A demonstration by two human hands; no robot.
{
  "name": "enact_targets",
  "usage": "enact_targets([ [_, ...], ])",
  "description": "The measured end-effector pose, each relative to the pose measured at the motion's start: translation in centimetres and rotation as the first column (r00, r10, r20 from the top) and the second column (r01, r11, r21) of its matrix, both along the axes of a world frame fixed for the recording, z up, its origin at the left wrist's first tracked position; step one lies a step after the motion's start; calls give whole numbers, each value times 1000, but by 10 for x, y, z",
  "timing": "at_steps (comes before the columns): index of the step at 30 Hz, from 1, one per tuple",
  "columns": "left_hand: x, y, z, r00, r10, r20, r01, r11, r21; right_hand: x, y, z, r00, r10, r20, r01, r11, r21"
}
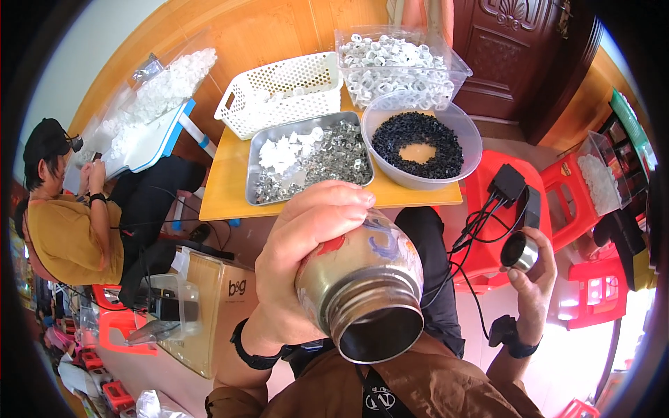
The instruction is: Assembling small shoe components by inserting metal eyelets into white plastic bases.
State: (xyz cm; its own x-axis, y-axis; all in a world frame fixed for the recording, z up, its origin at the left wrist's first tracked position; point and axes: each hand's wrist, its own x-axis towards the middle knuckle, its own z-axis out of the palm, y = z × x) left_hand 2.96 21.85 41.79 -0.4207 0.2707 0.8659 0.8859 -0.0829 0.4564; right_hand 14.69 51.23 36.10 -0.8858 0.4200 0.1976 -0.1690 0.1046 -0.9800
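My left hand (pixel 296 244) wraps round a rounded metal flask (pixel 373 282) with a painted red, blue and purple pattern. Its uncovered, threaded mouth tilts up toward me, and the inside looks dark. Off to the right, my right hand (pixel 536 289) grips a short silver cap (pixel 519 251) with a dark inside, well apart from the flask. Beyond the flask, a metal tray (pixel 252 182) on the yellow table (pixel 226 188) holds white pieces and small clear-grey parts.
Behind the tray stands a white perforated basket (pixel 279 75). A clear bin (pixel 460 66) of white rings and a bowl (pixel 470 150) of black pieces are beside it. A red stool (pixel 488 174) carries black adapters and cables (pixel 481 219). At left, another person (pixel 73 216) sits by a cardboard box (pixel 226 299).
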Motion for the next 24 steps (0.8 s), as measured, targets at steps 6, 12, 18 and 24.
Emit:
enact_targets([
  [6, 6, 2, 1, 999, -15, 52, 12, 999, 48, 9, 24, -17, 971, -227, -78, 228, 974, -3],
  [12, 8, 1, 4, 1000, -10, 10, 9, 997, 80, 5, 14, -21, 976, -199, -85, 198, 980, -20],
  [18, 15, -6, 21, 996, -93, -17, 94, 994, 60, 5, 8, -16, 983, -172, -63, 170, 985, -36],
  [24, 24, 3, 32, 998, -53, -33, 57, 989, 136, 4, -1, -7, 983, -171, -64, 170, 985, -28],
])
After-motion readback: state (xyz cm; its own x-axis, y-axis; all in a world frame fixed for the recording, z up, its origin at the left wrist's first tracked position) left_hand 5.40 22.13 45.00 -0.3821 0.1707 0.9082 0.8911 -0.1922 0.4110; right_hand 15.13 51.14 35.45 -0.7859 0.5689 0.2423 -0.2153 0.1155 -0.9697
